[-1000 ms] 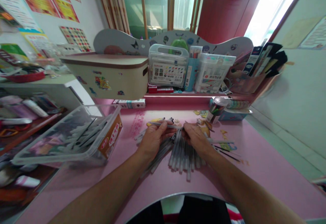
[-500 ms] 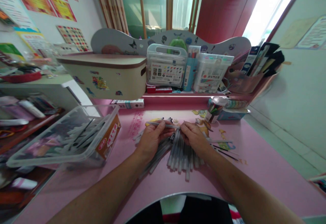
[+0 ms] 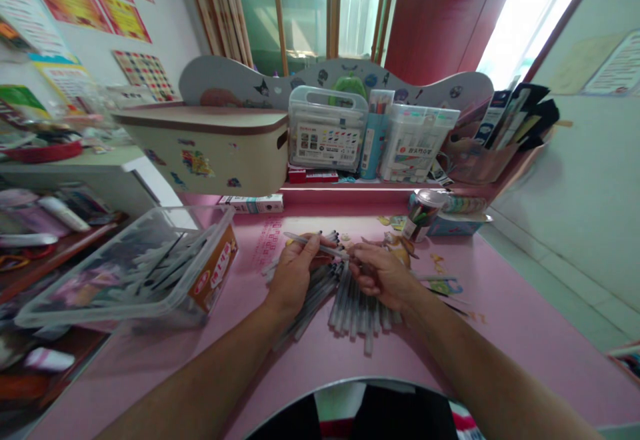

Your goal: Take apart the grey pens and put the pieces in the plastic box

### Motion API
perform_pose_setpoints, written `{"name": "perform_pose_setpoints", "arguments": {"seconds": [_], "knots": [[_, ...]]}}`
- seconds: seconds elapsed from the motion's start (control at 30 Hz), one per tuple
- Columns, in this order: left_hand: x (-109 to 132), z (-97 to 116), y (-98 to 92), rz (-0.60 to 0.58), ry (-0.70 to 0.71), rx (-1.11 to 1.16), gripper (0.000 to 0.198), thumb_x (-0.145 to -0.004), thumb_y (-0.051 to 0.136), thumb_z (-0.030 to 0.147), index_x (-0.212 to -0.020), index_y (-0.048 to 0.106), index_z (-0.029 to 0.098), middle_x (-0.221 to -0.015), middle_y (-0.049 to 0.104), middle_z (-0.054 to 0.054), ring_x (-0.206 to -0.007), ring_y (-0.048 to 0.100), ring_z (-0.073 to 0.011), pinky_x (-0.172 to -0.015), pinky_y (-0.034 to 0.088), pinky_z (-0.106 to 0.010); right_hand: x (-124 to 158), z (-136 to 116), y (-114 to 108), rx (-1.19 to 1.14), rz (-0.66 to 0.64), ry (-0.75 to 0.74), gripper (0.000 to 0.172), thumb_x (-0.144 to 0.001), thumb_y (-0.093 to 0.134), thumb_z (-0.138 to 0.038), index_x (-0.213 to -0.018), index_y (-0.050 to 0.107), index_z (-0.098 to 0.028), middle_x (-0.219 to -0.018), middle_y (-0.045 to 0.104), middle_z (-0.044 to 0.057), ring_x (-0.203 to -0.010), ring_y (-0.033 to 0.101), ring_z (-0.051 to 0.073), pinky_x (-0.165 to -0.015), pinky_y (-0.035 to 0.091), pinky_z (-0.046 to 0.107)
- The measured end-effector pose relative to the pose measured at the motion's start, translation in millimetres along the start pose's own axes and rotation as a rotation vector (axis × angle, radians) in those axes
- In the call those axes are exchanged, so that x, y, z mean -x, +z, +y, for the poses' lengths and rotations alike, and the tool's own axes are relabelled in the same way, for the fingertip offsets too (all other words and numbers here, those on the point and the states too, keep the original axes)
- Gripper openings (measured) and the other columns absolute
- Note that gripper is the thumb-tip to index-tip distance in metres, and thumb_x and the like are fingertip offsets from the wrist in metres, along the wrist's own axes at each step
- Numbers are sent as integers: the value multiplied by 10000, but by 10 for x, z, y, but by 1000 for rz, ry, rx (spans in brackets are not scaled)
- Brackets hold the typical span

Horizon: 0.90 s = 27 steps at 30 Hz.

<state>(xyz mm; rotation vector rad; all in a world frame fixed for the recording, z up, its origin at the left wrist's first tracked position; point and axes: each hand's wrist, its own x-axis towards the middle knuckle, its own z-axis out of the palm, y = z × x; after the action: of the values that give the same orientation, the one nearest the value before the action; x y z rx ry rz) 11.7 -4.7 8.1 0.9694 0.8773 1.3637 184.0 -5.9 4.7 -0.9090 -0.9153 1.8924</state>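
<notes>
My left hand (image 3: 295,263) pinches a slim pen (image 3: 313,243) with a pale translucent barrel, tilted down to the right. At the pen's right end, my right hand (image 3: 383,270) has its thumb and forefinger closed, the other fingers curled; whether a small part sits between them is hidden. Below the hands, a fanned bundle of translucent pens (image 3: 357,313) lies on the pink desk (image 3: 320,363). Beside it on the left is a pile of darker grey pens (image 3: 315,300), partly under my left hand. Several more pens lie behind my left hand.
An open clear plastic bin (image 3: 125,313) with pens and wrappers stands at the left. Thin dark sticks (image 3: 453,303) lie right of my right hand. Behind are a jar of pens (image 3: 423,217) and a shelf with a cream storage box (image 3: 215,153) and marker cases (image 3: 327,130).
My right hand has turned and shifted slightly right, its curled fingers now showing. The pen in my left hand has tilted, its left end higher. The bundles on the desk have not moved.
</notes>
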Motion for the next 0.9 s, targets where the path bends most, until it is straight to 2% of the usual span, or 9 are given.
{"name": "perform_pose_setpoints", "arguments": {"seconds": [0.17, 0.33, 0.43, 0.47, 0.57, 0.63, 0.7, 0.8, 0.9], "knots": [[-98, 105, -34, 109, 66, 251, 179, -873, 596, 328, -853, 648, 158, -944, 708, -64, -854, 683, -182, -800, 534, -313, -34, 36, 15, 147, 50, -13, 297, -717, 719, -390, -799, 522, -183, -505, 462, -93, -335, 246, 14, -324, 106, 144], [-265, 221, -152, 345, 78, 477, 152, -915, 492, 264, -852, 603, 181, -780, 656, -25, -606, 593, -106, -678, 528, -272, -81, 39, -21, 108, 226, -186, 285, -705, 688, -380, -840, 512, -202, -478, 415, -115, -335, 246, 27, -331, 127, 147], [-267, 216, -145, 418, 49, 515, 69, -881, 539, 214, -855, 591, 178, -730, 609, -5, -533, 511, -71, -595, 483, -210, -105, 51, -31, 98, 340, -311, 266, -725, 660, -376, -868, 514, -207, -501, 419, -115, -353, 253, 31, -340, 162, 151], [-239, 200, -115, 412, 33, 503, 19, -852, 575, 183, -863, 590, 175, -732, 603, -1, -535, 505, -66, -580, 471, -196, -105, 59, -23, 100, 355, -343, 260, -735, 653, -377, -877, 516, -208, -517, 427, -111, -362, 265, 34, -344, 176, 153], [-89, 125, 31, 256, -68, 407, 188, -761, 669, 95, -923, 603, 163, -749, 605, 6, -551, 514, -63, -564, 459, -178, -81, 94, 32, 143, 331, -389, 251, -767, 635, -389, -903, 524, -210, -545, 439, -102, -386, 302, 43, -358, 202, 159], [20, 66, 129, 108, -157, 353, 220, -751, 697, 106, -953, 622, 146, -746, 606, 1, -553, 524, -67, -556, 458, -177, -49, 125, 84, 207, 243, -367, 245, -789, 622, -400, -913, 528, -211, -538, 431, -103, -383, 306, 47, -361, 207, 165], [90, 19, 187, 26, -213, 345, 119, -797, 680, 180, -889, 633, 121, -733, 603, -13, -542, 526, -73, -544, 459, -185, -17, 153, 129, 278, 123, -319, 237, -810, 604, -408, -918, 530, -211, -527, 439, -102, -375, 304, 51, -360, 204, 172], [108, -6, 192, 27, -257, 404, 233, -896, 562, 274, -720, 584, 123, -725, 602, -38, -552, 546, -98, -556, 486, -226, 5, 167, 148, 336, 51, -285, 223, -846, 553, -408, -945, 533, -209, -558, 505, -80, -380, 319, 60, -363, 200, 186], [82, 18, 167, 74, -347, 483, 344, -952, 449, 268, -645, 530, 137, -778, 639, -82, -670, 621, -147, -668, 543, -297, -11, 143, 110, 349, 187, -384, 194, -879, 502, -371, -966, 544, -202, -622, 548, -54, -424, 354, 71, -393, 238, 203]]}}
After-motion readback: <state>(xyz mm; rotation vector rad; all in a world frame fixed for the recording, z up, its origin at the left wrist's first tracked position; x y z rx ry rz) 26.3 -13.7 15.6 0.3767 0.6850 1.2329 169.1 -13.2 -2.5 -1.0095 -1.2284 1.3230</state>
